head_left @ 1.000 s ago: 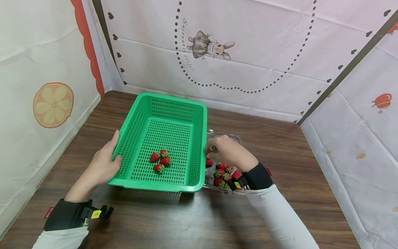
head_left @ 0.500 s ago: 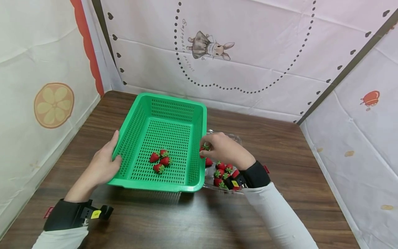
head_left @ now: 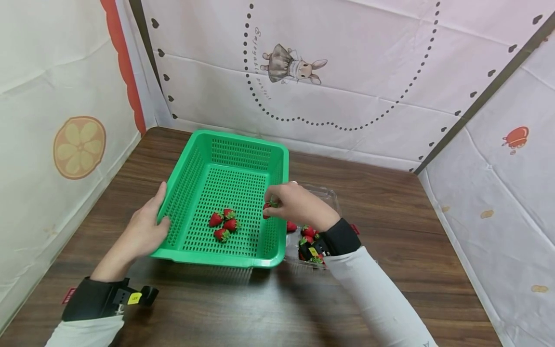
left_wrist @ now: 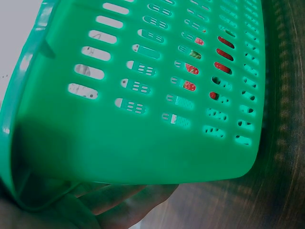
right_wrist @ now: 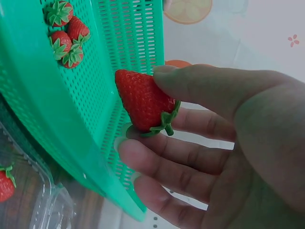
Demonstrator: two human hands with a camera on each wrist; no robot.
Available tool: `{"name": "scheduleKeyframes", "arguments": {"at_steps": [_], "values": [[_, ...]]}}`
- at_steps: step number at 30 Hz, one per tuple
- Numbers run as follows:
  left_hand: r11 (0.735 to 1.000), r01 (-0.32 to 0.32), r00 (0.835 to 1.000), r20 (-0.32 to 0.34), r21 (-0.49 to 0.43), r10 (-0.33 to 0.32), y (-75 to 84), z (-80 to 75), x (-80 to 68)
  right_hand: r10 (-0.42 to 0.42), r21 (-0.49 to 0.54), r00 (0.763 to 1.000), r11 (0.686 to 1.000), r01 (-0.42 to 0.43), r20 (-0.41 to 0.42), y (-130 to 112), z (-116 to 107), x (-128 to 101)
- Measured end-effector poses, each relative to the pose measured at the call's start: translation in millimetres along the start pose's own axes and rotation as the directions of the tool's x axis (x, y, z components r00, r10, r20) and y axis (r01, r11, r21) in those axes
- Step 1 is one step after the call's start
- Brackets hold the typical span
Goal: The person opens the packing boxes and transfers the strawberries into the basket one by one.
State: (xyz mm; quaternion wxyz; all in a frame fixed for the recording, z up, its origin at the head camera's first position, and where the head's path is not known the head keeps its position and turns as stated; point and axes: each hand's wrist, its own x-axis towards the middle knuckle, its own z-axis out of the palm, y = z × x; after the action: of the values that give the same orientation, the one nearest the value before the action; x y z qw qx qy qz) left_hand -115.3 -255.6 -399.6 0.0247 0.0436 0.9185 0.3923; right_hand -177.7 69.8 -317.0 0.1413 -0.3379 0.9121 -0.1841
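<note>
My right hand [head_left: 299,205] pinches a single strawberry [right_wrist: 144,101] between thumb and fingers, over the right wall of a green plastic basket [head_left: 247,262]. The strawberry is red, with green leaves at its stem end. Inside the basket several strawberries [head_left: 222,234] lie grouped on the slotted floor. My left hand [head_left: 147,229] grips the basket's left rim, its thumb on the rim; in the left wrist view its fingers [left_wrist: 133,202] show beyond the basket, partly hidden by it. Tucked beside the basket's right side, a clear plastic box [head_left: 331,195] holds more strawberries [head_left: 308,231], partly covered by my right wrist.
The brown wooden table [head_left: 381,207] carries the basket and the clear box. A white printed cloth [head_left: 368,62] rises at the back and both sides. Each wrist wears a black band [head_left: 344,236] with a small camera.
The right hand has moved left with the strawberry, from over the clear box to over the basket's right wall. The left hand and basket stay in place.
</note>
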Motion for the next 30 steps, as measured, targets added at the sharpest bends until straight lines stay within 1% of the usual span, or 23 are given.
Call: {"name": "scheduleKeyframes", "arguments": {"at_steps": [11,16,23,30], "values": [[1.0,-0.01,1.0,0.004,0.001,0.01,0.9,-0.4,0.3,0.003,-0.04,1.0,0.999,-0.002,0.019,-7,5,13],[1.0,-0.01,1.0,0.004,0.0,0.01,0.7,-0.4,0.0,-0.013,-0.079,1.0,0.997,0.015,0.024,-12,6,19],[1.0,-0.011,1.0,0.007,-0.003,0.011,-0.1,-0.2,-0.8,-0.013,-0.143,0.999,0.989,0.02,0.048,-21,6,27],[1.0,-0.012,1.0,0.009,-0.012,0.012,-1.2,-0.4,-1.1,-0.025,-0.152,0.997,0.988,0.035,0.066,-26,6,33]]}}
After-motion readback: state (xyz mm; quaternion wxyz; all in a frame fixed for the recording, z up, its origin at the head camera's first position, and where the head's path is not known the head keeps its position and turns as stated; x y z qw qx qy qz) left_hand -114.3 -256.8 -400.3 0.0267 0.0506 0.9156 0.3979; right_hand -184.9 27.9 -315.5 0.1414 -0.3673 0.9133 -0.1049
